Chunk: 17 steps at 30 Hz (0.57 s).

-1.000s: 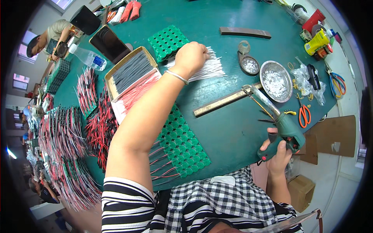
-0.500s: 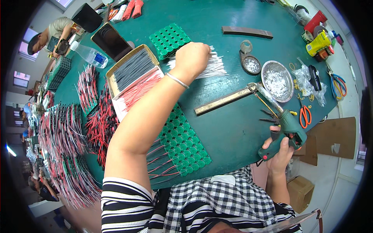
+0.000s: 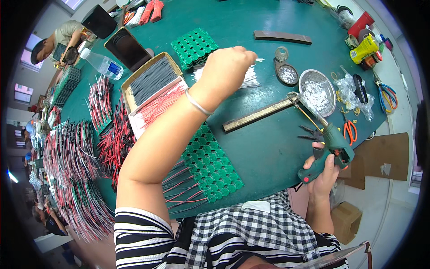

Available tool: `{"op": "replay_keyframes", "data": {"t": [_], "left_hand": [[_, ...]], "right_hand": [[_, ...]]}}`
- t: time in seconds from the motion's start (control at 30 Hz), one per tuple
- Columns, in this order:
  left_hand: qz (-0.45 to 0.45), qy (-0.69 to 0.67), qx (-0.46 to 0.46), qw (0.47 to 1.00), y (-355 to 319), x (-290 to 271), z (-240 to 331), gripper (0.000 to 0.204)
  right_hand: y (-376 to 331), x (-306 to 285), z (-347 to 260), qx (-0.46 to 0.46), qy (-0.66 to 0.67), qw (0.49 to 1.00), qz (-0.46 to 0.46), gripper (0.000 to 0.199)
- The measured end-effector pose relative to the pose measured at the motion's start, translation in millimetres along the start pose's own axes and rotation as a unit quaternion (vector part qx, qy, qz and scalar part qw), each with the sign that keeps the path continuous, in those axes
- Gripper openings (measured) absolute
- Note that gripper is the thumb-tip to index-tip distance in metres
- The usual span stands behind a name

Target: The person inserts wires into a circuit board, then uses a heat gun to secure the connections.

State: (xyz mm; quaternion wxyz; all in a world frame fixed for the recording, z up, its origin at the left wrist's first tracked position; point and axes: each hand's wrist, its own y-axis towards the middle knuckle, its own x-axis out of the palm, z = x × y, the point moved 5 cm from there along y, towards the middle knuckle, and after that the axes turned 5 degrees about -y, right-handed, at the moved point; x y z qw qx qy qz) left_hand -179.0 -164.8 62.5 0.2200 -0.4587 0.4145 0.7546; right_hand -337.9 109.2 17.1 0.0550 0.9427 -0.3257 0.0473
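Note:
My left hand (image 3: 229, 68) is closed over a bundle of white wires (image 3: 251, 77), with a short white wire end (image 3: 260, 60) poking out beyond the fingertips. Its fingers are mostly turned away from view. A green soldering gun (image 3: 333, 152) is gripped in my right hand (image 3: 323, 175), its tip near the end of a long metal bar (image 3: 257, 115). Green round circuit boards in a panel (image 3: 215, 168) lie below my left arm, some with red and black wires attached. Another stack of green boards (image 3: 193, 45) sits beside the white wires.
A box of black and red wires (image 3: 152, 80) stands left of my left forearm, with wired boards (image 3: 71, 152) piled further left. On the right are a metal dish of silvery bits (image 3: 318, 94), a small round tin (image 3: 287, 74), orange-handled scissors (image 3: 350, 132) and a yellow bottle (image 3: 363, 50).
My left hand has moved slightly right and up from the white wires, and a white wire end now shows past its fingers. My right hand keeps the soldering gun in nearly the same place.

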Motion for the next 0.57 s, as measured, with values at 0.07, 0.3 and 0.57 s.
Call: {"op": "replay_keyframes", "data": {"t": [0.07,0.3,0.57], "left_hand": [[0.033,-0.007,0.053,0.998,-5.5,-18.5,21.6,0.020],[-0.239,-0.153,0.068,0.957,-79.3,-49.9,69.7,0.021],[-0.345,-0.430,-0.138,0.823,-151.9,-63.5,75.7,0.015]], "right_hand": [[1.3,1.6,-4.4,-0.018,0.003,1.000,0.003,0.042],[13.2,41.4,-27.3,-0.111,-0.043,0.989,-0.090,0.034],[-5.0,174.6,-37.0,-0.328,-0.183,0.895,-0.241,0.058]]}}
